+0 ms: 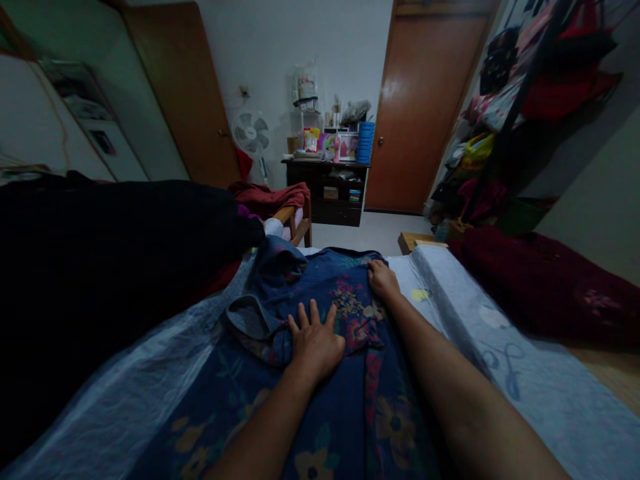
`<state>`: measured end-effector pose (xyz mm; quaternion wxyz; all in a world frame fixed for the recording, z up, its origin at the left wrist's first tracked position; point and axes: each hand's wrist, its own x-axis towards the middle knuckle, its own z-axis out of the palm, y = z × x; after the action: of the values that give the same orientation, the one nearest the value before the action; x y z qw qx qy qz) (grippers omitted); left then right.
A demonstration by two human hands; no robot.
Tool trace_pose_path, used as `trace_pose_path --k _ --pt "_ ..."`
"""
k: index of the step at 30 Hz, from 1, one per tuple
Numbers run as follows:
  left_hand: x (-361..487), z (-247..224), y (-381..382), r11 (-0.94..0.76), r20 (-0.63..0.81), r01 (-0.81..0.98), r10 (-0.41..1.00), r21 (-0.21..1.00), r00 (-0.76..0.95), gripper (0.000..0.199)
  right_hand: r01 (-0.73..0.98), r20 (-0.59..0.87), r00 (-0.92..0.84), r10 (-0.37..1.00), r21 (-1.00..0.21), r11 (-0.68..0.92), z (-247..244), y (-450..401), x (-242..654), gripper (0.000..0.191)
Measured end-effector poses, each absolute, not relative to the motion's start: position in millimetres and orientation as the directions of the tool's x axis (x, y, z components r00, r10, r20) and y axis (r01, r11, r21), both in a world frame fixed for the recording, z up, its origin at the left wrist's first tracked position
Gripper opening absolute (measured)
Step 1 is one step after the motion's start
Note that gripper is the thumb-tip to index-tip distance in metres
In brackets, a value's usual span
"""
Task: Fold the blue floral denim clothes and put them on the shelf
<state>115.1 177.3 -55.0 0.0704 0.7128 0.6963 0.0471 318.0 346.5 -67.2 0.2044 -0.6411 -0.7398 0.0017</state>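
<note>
A dark blue garment (315, 393) with yellow and red flowers lies spread over the bed, its near end running out of the bottom of the view. One sleeve (250, 317) is folded in on the left, its cuff opening showing. My left hand (317, 340) presses flat on the middle of the cloth, fingers spread. At the far right edge of the garment, my right hand (384, 280) has its fingers curled onto the fabric. Part of that grip is hidden by the back of the hand.
Dark clothing (125, 267) is heaped on the left, and a maroon cloth (550, 287) lies on the right. The bed has a pale patterned sheet (530, 373). Beyond stand a wooden chair (300, 230), a fan (251, 133), a dark cabinet (320, 193) and a door (430, 113).
</note>
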Motion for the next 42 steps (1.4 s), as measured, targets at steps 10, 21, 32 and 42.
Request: trace_pose_path --k 10,21,32,42 --pt "115 -55 174 -0.01 -0.033 0.989 0.999 0.147 0.015 0.072 0.979 0.169 -0.054 0.984 -0.184 0.085 -67 345 307 0.054" --pt "116 -59 175 -0.018 0.001 0.987 1.0 0.162 0.018 0.071 0.947 0.202 -0.081 0.976 -0.288 0.139 -48 344 322 0.046" --pt "116 -59 172 -0.022 0.043 0.988 0.999 0.152 0.016 0.069 0.954 0.285 -0.093 0.954 -0.248 0.167 -63 308 310 0.04" --pt "117 -55 164 -0.06 0.147 0.987 0.988 0.151 0.037 0.063 0.962 0.238 -0.137 0.961 -0.199 0.187 -57 246 310 0.033"
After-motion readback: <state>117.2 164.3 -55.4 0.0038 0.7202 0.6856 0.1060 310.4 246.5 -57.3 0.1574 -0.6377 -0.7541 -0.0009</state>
